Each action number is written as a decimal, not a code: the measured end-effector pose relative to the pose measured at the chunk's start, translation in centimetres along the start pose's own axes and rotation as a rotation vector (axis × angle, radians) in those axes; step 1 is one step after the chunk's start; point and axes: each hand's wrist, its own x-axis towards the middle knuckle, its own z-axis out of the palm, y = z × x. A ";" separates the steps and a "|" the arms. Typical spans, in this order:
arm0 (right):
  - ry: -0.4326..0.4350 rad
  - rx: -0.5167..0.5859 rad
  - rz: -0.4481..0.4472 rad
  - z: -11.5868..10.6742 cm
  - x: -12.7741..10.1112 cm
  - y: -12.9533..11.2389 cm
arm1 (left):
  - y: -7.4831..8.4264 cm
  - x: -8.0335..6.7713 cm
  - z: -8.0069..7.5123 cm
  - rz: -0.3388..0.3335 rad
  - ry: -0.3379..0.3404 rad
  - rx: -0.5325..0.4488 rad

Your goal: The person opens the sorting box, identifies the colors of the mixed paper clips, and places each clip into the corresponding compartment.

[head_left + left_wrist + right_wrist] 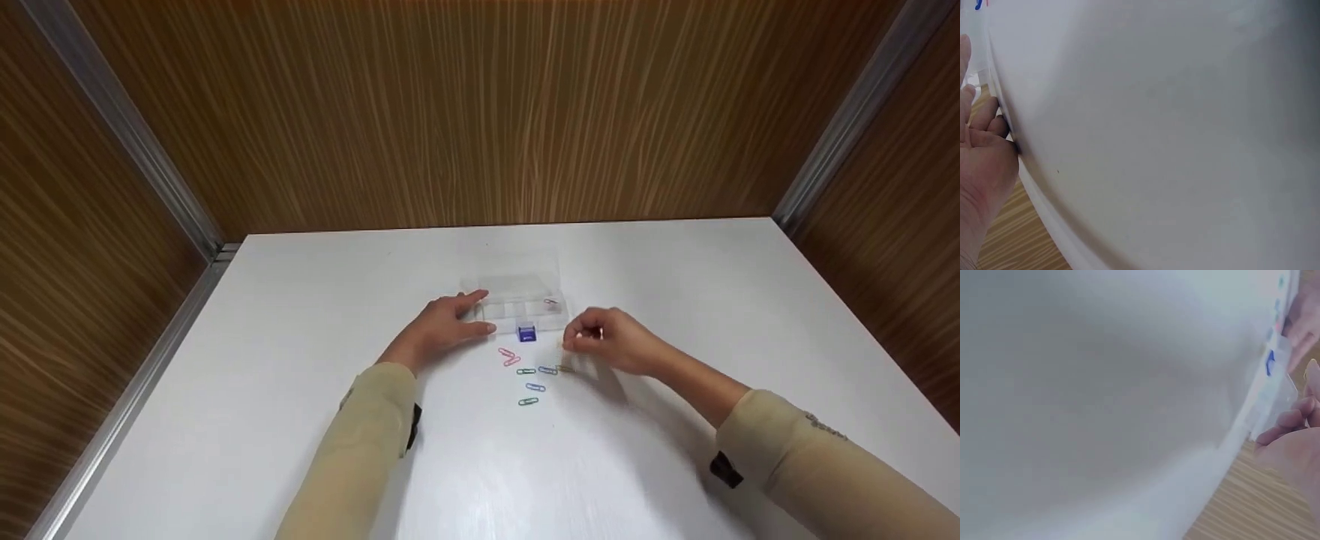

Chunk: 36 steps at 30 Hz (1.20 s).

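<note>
A clear plastic compartment box (499,328) sits on the white table with its lid (517,266) raised at the back. My left hand (444,324) holds the box's left end, thumb at the front edge and index finger near the lid. Just off the box's front right corner, my right hand (611,337) pinches a yellow paper clip (1306,374) between thumb and index finger. One reddish paper clip (550,301) lies in a right compartment. In front of the box are loose paper clips: pink (507,354), green (526,371), blue (535,387) and yellow (564,368).
A blue label (527,334) marks the middle of the box's front. Wood-grain panels (480,112) enclose the white table (262,315) at the back and both sides, with metal strips (832,112) in the corners.
</note>
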 end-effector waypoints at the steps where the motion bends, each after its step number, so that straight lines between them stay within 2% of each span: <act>1: 0.007 0.000 0.003 -0.3 0.4 -0.2 | 0.1 0.0 0.0 0.002 0.001 0.003; 10: 0.104 0.026 0.098 -1.8 3.8 -0.5 | 0.5 -0.1 0.4 0.053 -0.008 0.004; 15: 0.143 0.065 0.124 -1.8 5.4 -0.1 | 0.7 0.0 0.8 0.042 -0.010 0.004; 23: 0.142 0.076 0.200 -0.8 7.3 0.2 | 1.1 -0.1 1.1 0.001 -0.016 -0.011; 30: 0.148 0.066 0.224 -0.1 8.2 0.7 | 1.2 0.0 1.2 0.001 -0.015 -0.003; 36: 0.187 0.077 0.200 -0.3 7.6 1.0 | 1.2 0.5 1.3 0.025 -0.027 0.007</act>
